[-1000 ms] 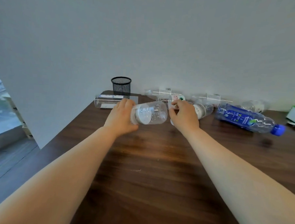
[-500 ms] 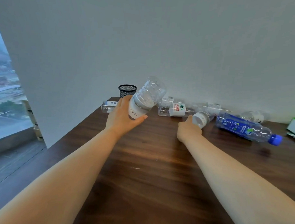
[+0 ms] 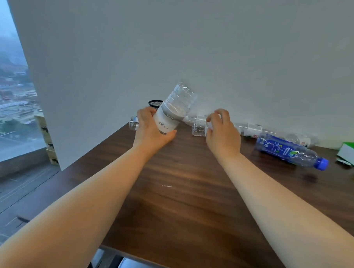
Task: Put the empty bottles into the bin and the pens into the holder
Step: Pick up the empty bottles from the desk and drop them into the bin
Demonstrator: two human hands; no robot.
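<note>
Table (image 3: pixel 189 195): bare wood from the middle through to the near edge. Back edge obstructed: clear bottles (image 3: pixel 251 130) line the wall (image 3: pixel 216 54). Blue bottle (image 3: pixel 289 152) and green box (image 3: pixel 351 154) block the right side. Holder (image 3: pixel 154 103) at back left sits behind the left hand (image 3: pixel 150 128) and its tilted bottle (image 3: pixel 173 111). Right hand (image 3: pixel 223 131) grips a white-labelled bottle (image 3: pixel 209 124).

A clear white-labelled bottle (image 3: pixel 174 111) tilts aloft before the mesh holder (image 3: pixel 154 103), a small clear bottle (image 3: pixel 198 130) alongside, a blue-labelled bottle (image 3: pixel 289 152) lying sideways.

Mesh holder (image 3: pixel 155 103) mostly behind held bottle (image 3: pixel 176 107), second bottle (image 3: pixel 209 125) hidden in right hand (image 3: pixel 222 135), green box (image 3: pixel 351 154) cropped
</note>
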